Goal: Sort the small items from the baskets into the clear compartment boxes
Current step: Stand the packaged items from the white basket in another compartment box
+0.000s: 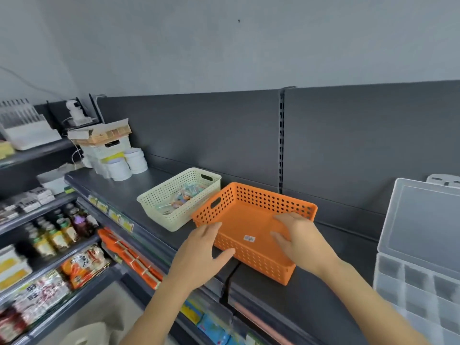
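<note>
Here, left hand (199, 250) spread beside orange basket (261, 199), right hand (300, 242) inside

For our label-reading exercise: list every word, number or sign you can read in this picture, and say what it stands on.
No text is legible.
Sticker inside the orange basket: too small to read.
Large characters on the snack packets: blurred.
Shelf-edge price tags: blurred.

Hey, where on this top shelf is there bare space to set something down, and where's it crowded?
Bare dark shelf lies between the orange basket and the clear compartment box, and between the white jars and the cream basket. Crowded: the two baskets sit close together, and the left hand and right hand are at the orange one.
</note>
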